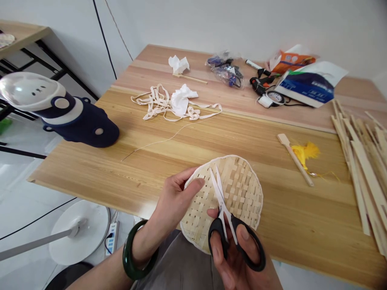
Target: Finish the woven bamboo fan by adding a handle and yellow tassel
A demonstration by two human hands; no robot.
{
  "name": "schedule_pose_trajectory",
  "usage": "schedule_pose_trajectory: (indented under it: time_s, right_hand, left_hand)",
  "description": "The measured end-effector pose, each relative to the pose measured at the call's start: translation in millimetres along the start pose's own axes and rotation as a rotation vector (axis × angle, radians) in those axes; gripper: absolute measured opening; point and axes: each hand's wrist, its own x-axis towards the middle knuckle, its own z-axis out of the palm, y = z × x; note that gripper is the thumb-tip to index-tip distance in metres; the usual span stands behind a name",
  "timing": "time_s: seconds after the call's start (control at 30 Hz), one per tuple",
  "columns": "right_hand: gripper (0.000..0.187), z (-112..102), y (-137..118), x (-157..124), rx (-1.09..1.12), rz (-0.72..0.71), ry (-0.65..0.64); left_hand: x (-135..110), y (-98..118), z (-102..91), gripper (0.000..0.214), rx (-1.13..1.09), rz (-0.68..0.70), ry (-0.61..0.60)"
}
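1. The right hand [238,262] is lowest in the view and closest to the camera. Its thumb and fingers are threaded through the black loops of a pair of scissors [223,219], which it grips firmly.
2. The blades are parted only a little, in a narrow V with nothing visibly between them. They lie over the face of the woven disc [244,189].
3. The scissors' long axis runs from the handles at the disc's near edge away from the person and slightly left. The tips end near the disc's far-left rim.
4. The left hand [173,207] has closed on the disc's left edge, thumb on top and fingers underneath. It holds the disc tilted above the near edge of the table [105,169]. This hand is the closer one to the blade tips.
5. A green bangle [133,253] sits on the left wrist.
6. To the right lie a wooden stick [294,159] with a yellow tassel [305,152], and beyond them a heap of bamboo strips [363,161].
7. Farther back, a tangle of white tape [155,102] rests well apart from both hands.
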Motion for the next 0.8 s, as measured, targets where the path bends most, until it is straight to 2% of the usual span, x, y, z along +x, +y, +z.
schedule_pose_trajectory:
  time_s: [0.27,0.5,0.8]
  right_hand:
    - [0.035,-1.7,0.4,1.7,0.020,-0.002,-0.005]
    - [0.036,-1.0,0.7,3.1,0.171,0.006,-0.032]
    - [0.033,2.0,5.0,7.0,-0.060,-0.049,0.027]
  left_hand:
    - [0.3,-0.6,1.1,0.025,0.005,0.000,-0.014]
    - [-2.8,-3.5,2.6,0.021,0.278,0.245,0.101]
    - [-3.4,-10.4,4.7,0.025,-0.004,-0.029,0.014]
